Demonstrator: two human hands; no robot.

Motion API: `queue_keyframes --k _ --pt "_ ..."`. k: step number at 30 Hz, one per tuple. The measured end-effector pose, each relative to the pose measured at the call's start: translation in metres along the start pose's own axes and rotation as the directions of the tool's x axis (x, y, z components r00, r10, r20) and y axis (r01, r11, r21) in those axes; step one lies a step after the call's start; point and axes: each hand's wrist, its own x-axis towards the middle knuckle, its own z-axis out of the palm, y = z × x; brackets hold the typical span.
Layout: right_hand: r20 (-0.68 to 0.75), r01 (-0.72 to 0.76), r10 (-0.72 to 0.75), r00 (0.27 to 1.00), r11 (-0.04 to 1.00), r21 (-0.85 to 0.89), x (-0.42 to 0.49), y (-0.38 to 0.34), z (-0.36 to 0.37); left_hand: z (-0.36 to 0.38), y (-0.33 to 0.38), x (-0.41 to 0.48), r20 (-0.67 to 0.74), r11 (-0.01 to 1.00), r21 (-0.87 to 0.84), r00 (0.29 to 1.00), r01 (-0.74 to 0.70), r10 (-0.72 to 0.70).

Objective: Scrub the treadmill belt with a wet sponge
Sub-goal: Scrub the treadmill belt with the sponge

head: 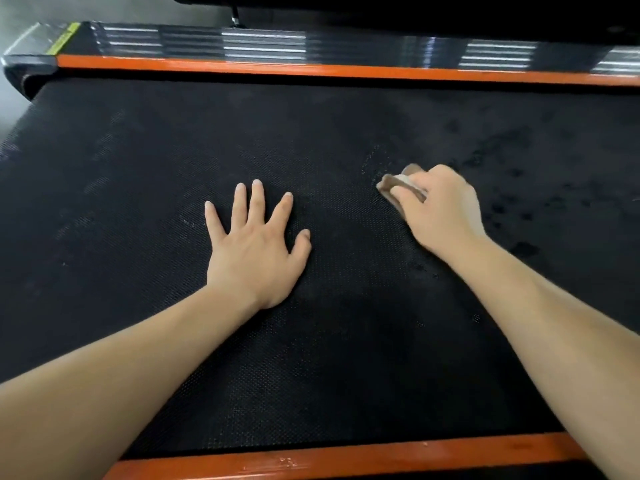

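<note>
While the right hand [441, 209] grips the small brown and white sponge [398, 184] on the black textured treadmill belt [311, 341], the left hand [254, 242] rests flat with fingers spread; scrubbing looks in progress, and next probably needs pushing toward the dry left part

sponge [398, 184] mostly hidden under right hand [440, 209] (blurred), belt [311, 140] cropped

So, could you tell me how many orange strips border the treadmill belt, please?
2. The far orange strip runs along the belt's far edge; the near orange strip runs along its closest edge, with both ends hidden.
</note>
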Motion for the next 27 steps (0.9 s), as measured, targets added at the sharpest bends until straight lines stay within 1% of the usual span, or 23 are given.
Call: queue_keyframes --k 1,3,4,5,6,8,9,10,11,13,14,15,16,17,19,20,21,22,24,26,27 --pt "0.01 0.054 -0.054 0.998 0.998 0.012 -0.012 -0.004 0.001 0.0 0.0 0.0 -0.001 1.0 0.0 1.0 0.0 0.0" --pt "0.044 0.201 -0.207 0.977 0.973 0.113 -0.044 -0.011 -0.003 0.001 0.0 0.0 -0.004 1.0 0.001 1.0 -0.001 0.001" --pt "0.066 0.234 -0.246 0.967 0.961 0.144 -0.051 -0.009 -0.008 0.001 0.0 0.0 -0.007 1.0 0.001 1.0 0.0 0.0" --pt "0.068 0.236 -0.248 0.966 0.961 0.144 -0.049 -0.003 -0.011 0.001 0.0 0.0 -0.01 1.0 0.0 1.0 0.001 -0.001" --pt "0.058 0.194 -0.201 0.978 0.975 0.11 -0.041 0.004 -0.011 0.002 0.0 0.0 -0.014 1.0 -0.003 1.0 0.001 -0.001" --pt "0.001 -0.003 0.003 1.0 0.999 0.046 -0.023 0.016 -0.009 0.001 0.0 0.0 -0.019 1.0 -0.007 1.0 -0.002 0.002" --pt "-0.017 -0.055 0.056 0.998 0.998 0.029 -0.022 0.015 -0.006 0.001 0.0 0.0 -0.019 1.0 -0.007 1.0 0.0 -0.001" --pt "-0.016 -0.04 0.041 0.999 0.999 0.016 -0.03 0.009 -0.005 0.001 0.0 0.0 -0.017 1.0 -0.006 1.0 0.002 -0.002" --pt "0.015 0.02 -0.02 1.0 0.999 0.03 -0.043 0.0 -0.004 0.001 0.0 0.0 -0.013 1.0 -0.004 1.0 0.001 -0.001" --pt "0.113 0.16 -0.179 0.977 0.975 0.153 -0.08 -0.017 -0.009 0.0 0.001 -0.001 -0.007 1.0 0.0 1.0 0.003 -0.003" --pt "0.148 0.188 -0.218 0.965 0.964 0.19 -0.093 -0.017 -0.013 -0.001 0.001 -0.001 -0.008 1.0 -0.001 1.0 0.005 -0.005" --pt "0.14 0.199 -0.226 0.964 0.963 0.184 -0.095 -0.011 -0.016 -0.001 0.001 -0.001 -0.007 1.0 -0.003 1.0 0.006 -0.006" --pt "0.111 0.182 -0.199 0.974 0.971 0.153 -0.088 -0.002 -0.018 -0.001 0.001 -0.001 -0.004 1.0 -0.005 1.0 0.007 -0.007" --pt "0.071 0.123 -0.131 0.989 0.986 0.112 -0.08 0.007 -0.02 -0.001 0.001 -0.001 -0.001 1.0 -0.004 1.0 0.006 -0.006" --pt "0.037 -0.047 0.043 0.998 0.992 0.116 -0.071 0.019 -0.02 -0.001 0.001 -0.002 0.001 1.0 -0.003 1.0 0.006 -0.006" --pt "0.039 -0.074 0.069 0.997 0.989 0.13 -0.075 0.017 -0.02 -0.001 0.001 -0.002 -0.003 1.0 -0.006 1.0 0.007 -0.007" --pt "0.051 -0.036 0.029 0.998 0.99 0.135 -0.084 0.01 -0.02 -0.001 0.001 -0.002 -0.009 1.0 -0.007 1.0 0.008 -0.008" --pt "0.077 0.041 -0.054 0.996 0.987 0.155 -0.099 0.0 -0.022 -0.001 0.001 -0.002 -0.014 1.0 -0.006 1.0 0.008 -0.008" --pt "0.162 0.183 -0.226 0.961 0.952 0.247 -0.134 -0.014 -0.029 0.0 0.001 -0.003 -0.017 1.0 0.008 1.0 0.009 -0.009" --pt "0.189 0.247 -0.3 0.935 0.933 0.262 -0.142 -0.003 -0.034 -0.001 0.002 -0.003 -0.012 1.0 0.017 1.0 0.012 -0.011" --pt "0.163 0.251 -0.292 0.943 0.94 0.229 -0.135 0.007 -0.035 -0.001 0.002 -0.004 -0.009 1.0 0.015 1.0 0.011 -0.011"
